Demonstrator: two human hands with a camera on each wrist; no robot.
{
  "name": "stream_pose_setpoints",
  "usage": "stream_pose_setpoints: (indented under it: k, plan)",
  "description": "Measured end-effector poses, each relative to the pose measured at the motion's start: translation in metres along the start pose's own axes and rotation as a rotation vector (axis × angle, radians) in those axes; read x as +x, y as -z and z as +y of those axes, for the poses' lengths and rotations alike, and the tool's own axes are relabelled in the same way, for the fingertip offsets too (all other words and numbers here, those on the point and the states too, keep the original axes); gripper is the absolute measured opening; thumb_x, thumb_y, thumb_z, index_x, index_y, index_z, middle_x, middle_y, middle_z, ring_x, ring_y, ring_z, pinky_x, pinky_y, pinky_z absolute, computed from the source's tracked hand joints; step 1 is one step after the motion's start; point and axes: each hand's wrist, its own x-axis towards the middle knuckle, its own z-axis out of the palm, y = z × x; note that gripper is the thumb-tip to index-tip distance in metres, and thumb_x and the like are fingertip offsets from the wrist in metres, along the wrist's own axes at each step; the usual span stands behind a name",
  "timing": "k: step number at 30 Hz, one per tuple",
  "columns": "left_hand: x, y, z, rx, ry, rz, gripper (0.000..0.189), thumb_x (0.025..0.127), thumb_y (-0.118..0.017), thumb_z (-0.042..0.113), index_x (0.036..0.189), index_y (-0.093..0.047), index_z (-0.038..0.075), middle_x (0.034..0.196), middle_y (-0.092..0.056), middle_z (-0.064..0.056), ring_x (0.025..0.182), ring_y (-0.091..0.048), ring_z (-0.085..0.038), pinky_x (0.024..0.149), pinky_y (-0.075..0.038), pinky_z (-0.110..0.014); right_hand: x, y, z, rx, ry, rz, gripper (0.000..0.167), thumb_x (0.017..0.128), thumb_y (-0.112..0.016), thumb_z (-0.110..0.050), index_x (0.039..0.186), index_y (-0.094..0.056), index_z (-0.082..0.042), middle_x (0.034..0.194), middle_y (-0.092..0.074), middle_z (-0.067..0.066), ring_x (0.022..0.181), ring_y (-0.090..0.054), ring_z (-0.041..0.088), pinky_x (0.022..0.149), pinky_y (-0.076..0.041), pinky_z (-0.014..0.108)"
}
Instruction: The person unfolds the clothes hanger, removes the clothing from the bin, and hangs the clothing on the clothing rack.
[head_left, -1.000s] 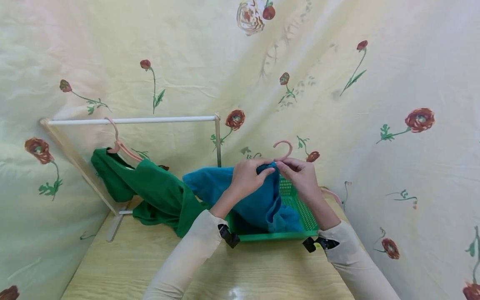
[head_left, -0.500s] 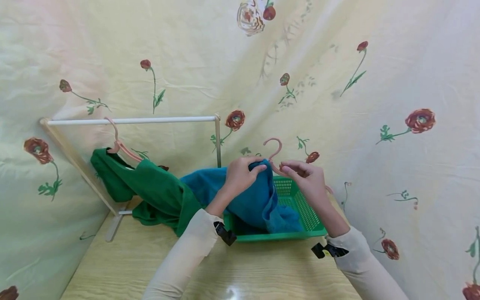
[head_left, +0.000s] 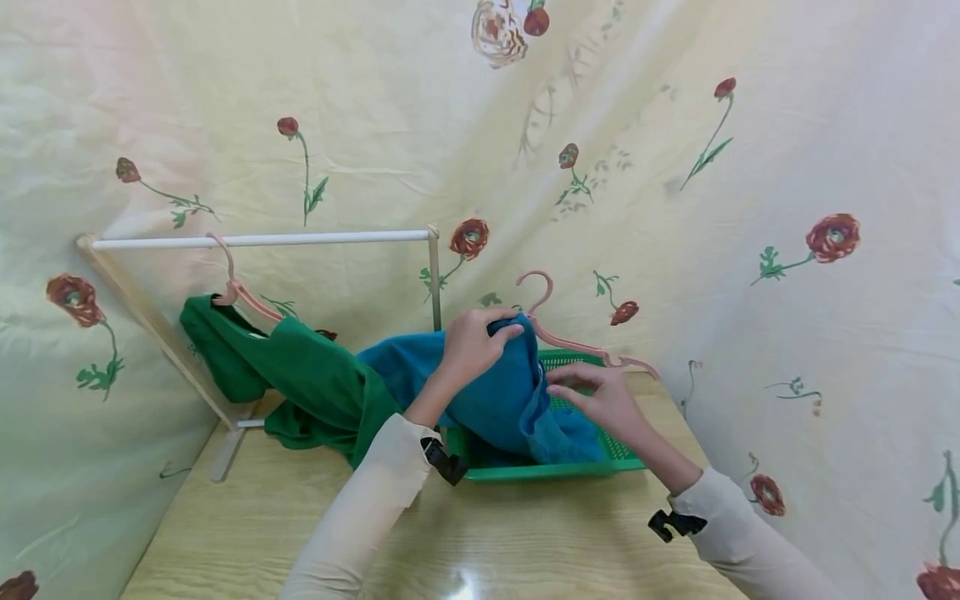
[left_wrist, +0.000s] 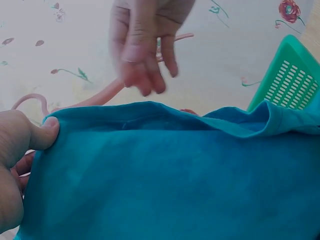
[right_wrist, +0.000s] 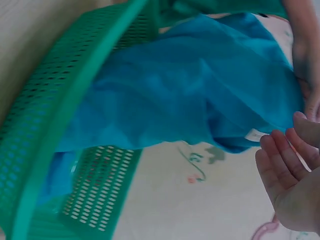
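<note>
My left hand (head_left: 476,346) pinches the upper edge of a blue shirt (head_left: 491,408) between thumb and fingers, close to a pink clothes hanger's hook. That hanger (head_left: 570,340) stands up behind the cloth, one arm reaching out to the right; its other arm is hidden. Beside the shirt's neckline, my right hand (head_left: 596,400) has its fingers extended and holds nothing. In the right wrist view a small white label (right_wrist: 256,135) lies at the neckline near those fingertips. The shirt's lower part drapes into a green basket (head_left: 555,473).
On the left stands a rack with a white rail (head_left: 322,239). A green garment (head_left: 300,375) hangs from it on another pink hanger (head_left: 251,296) and trails onto the wooden table (head_left: 300,517). Flowered cloth (head_left: 675,208) surrounds the table.
My right hand has let go at the shirt's edge beside the hanger and moved right and down. The hanger's hook has shifted left with my left hand, and its right arm now shows.
</note>
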Motion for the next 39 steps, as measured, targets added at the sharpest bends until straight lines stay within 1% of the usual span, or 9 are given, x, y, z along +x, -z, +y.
stream_pose_setpoints:
  k: [5,11,14,19,26,29,32,36,39]
  plan:
    - [0.0,0.001,0.0,-0.001,-0.008,0.007,0.034,0.097,-0.07,0.028,0.126,-0.073,0.011,0.124,-0.074,-0.01,0.115,-0.07,-0.025,0.09,-0.059,-0.038,-0.007,-0.01,0.012,-0.056,0.106,-0.05,0.023,0.085,-0.081,-0.007,0.108,-0.078,-0.005,0.103,-0.078,0.01,0.093,-0.074,0.028,0.082,-0.062,0.041]
    - [0.0,0.002,0.0,-0.006,-0.007,0.002,0.034,0.097,-0.07,0.027,0.126,-0.073,0.01,0.125,-0.074,-0.011,0.117,-0.07,-0.026,0.092,-0.059,-0.039,-0.011,-0.02,0.022,-0.077,0.251,-0.077,0.026,0.079,-0.085,-0.003,0.104,-0.077,-0.003,0.1,-0.078,0.008,0.094,-0.074,0.025,0.085,-0.061,0.031]
    - [0.0,0.002,0.0,-0.009,0.007,-0.002,0.034,0.097,-0.07,0.026,0.127,-0.073,0.009,0.125,-0.073,-0.011,0.117,-0.07,-0.027,0.092,-0.059,-0.04,-0.012,-0.024,0.024,-0.073,0.264,-0.097,0.027,0.078,-0.085,-0.003,0.104,-0.077,-0.002,0.1,-0.078,0.009,0.094,-0.073,0.025,0.085,-0.061,0.037]
    - [0.0,0.002,0.001,-0.004,0.017,-0.008,0.035,0.097,-0.069,0.027,0.127,-0.072,0.008,0.125,-0.074,-0.011,0.116,-0.07,-0.027,0.091,-0.059,-0.039,-0.014,-0.028,0.027,-0.068,0.21,-0.145,0.026,0.08,-0.085,-0.007,0.105,-0.077,-0.002,0.101,-0.078,0.009,0.095,-0.074,0.026,0.086,-0.061,0.046]
    - [0.001,0.002,0.002,-0.003,0.007,-0.004,0.036,0.097,-0.07,0.026,0.126,-0.072,0.006,0.124,-0.074,-0.011,0.117,-0.07,-0.027,0.095,-0.058,-0.041,-0.016,-0.031,0.035,-0.119,0.114,-0.219,0.025,0.084,-0.083,-0.015,0.107,-0.077,-0.006,0.105,-0.078,0.007,0.1,-0.073,0.025,0.09,-0.06,0.039]
    - [0.0,0.003,0.001,-0.005,0.01,-0.004,0.035,0.097,-0.07,0.026,0.126,-0.073,0.007,0.124,-0.074,-0.011,0.117,-0.07,-0.027,0.096,-0.058,-0.041,-0.018,-0.032,0.039,-0.129,0.071,-0.243,0.026,0.085,-0.083,-0.018,0.108,-0.077,-0.007,0.106,-0.078,0.006,0.101,-0.072,0.026,0.09,-0.06,0.041]
    - [-0.001,0.003,0.001,0.002,0.019,-0.002,0.034,0.097,-0.07,0.028,0.126,-0.073,0.009,0.124,-0.074,-0.009,0.116,-0.07,-0.026,0.096,-0.058,-0.04,-0.021,-0.033,0.044,-0.12,0.034,-0.25,0.028,0.085,-0.083,-0.02,0.109,-0.077,-0.007,0.106,-0.078,0.007,0.101,-0.072,0.026,0.09,-0.059,0.044]
    - [-0.001,0.004,-0.001,0.004,0.016,0.0,0.034,0.097,-0.069,0.028,0.126,-0.073,0.01,0.123,-0.075,-0.009,0.116,-0.07,-0.026,0.097,-0.057,-0.04,-0.025,-0.033,0.05,-0.109,-0.025,-0.24,0.03,0.084,-0.084,-0.021,0.11,-0.077,-0.006,0.107,-0.077,0.008,0.101,-0.071,0.027,0.087,-0.06,0.038]
    - [-0.001,0.006,-0.003,-0.004,0.015,0.001,0.034,0.097,-0.069,0.027,0.126,-0.073,0.01,0.123,-0.074,-0.01,0.115,-0.07,-0.026,0.094,-0.058,-0.041,-0.027,-0.032,0.054,-0.122,-0.041,-0.221,0.034,0.083,-0.085,-0.021,0.11,-0.077,-0.003,0.108,-0.077,0.012,0.1,-0.071,0.028,0.084,-0.061,0.039]
